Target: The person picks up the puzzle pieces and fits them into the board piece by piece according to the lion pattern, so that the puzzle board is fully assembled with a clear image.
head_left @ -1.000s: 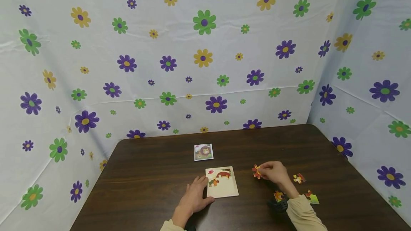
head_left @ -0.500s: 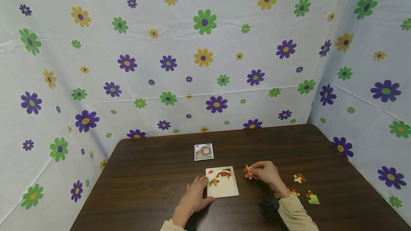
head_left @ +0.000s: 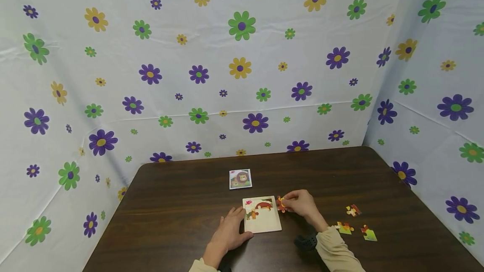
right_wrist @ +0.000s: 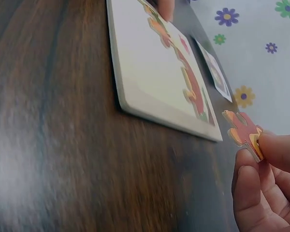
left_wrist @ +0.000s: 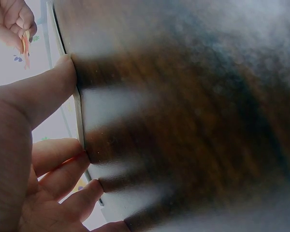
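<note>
A red and orange jigsaw piece (right_wrist: pixel 244 131) is pinched between the thumb and fingers of my right hand (head_left: pixel 301 203). In the head view that piece overlaps the right edge of a pale wooden puzzle tray (head_left: pixel 266 223). Several pieces lie fitted along the tray's top and left side, among them a dark red one (head_left: pixel 263 205). My left hand (head_left: pixel 228 231) rests on the table with its fingers extended, fingertips and thumb at the tray's left edge. The left wrist view shows the thumb (left_wrist: pixel 63 72) and fingers along that edge.
Behind the tray lies a square lion picture card (head_left: pixel 240 179). Loose jigsaw pieces are at the right: one red and yellow (head_left: pixel 353 210), one orange and green (head_left: pixel 344 228), one green (head_left: pixel 369 234). A flowered cloth (head_left: pixel 211 53) hangs around the dark wooden table (head_left: pixel 181 213).
My right hand has moved left with the jigsaw piece, up to the tray's right edge. Loose pieces at the right have come into fuller view. The left hand stays in place.
</note>
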A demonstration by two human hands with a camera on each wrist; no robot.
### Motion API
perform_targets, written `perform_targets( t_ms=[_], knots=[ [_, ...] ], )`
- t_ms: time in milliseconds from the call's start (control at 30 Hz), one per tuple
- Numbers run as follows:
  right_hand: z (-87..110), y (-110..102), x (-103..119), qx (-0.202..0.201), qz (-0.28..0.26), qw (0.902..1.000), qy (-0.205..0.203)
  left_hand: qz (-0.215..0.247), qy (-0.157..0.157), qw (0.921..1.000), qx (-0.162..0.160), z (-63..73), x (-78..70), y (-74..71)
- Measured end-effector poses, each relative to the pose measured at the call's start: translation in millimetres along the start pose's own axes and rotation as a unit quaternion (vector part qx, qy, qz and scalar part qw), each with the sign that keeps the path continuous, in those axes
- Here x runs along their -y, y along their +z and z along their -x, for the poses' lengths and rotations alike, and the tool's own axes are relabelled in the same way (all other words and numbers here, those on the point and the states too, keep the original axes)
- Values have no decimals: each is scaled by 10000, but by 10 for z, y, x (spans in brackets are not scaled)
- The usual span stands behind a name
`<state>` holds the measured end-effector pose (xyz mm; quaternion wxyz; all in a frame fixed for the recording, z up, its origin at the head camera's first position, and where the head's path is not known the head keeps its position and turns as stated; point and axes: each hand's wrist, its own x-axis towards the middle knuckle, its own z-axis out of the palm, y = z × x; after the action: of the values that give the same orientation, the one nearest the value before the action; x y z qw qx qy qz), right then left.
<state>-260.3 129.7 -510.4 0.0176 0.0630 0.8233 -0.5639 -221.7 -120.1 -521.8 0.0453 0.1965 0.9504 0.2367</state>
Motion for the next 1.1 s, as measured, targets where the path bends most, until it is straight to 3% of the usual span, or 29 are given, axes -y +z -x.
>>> perform_targets(
  t_ms=[600,867,1100],
  knots=[
    [70,327,57,315,80,9993,-178,-29,-94,9999,69,-3,-8,-10],
    [98,417,88,350,475,9979,-258,-21,-33,10000,14,14,-9,-8],
    [102,520,90,400,487,9978,-180,-3,-30,10000,2,18,-12,-18]
  ],
)
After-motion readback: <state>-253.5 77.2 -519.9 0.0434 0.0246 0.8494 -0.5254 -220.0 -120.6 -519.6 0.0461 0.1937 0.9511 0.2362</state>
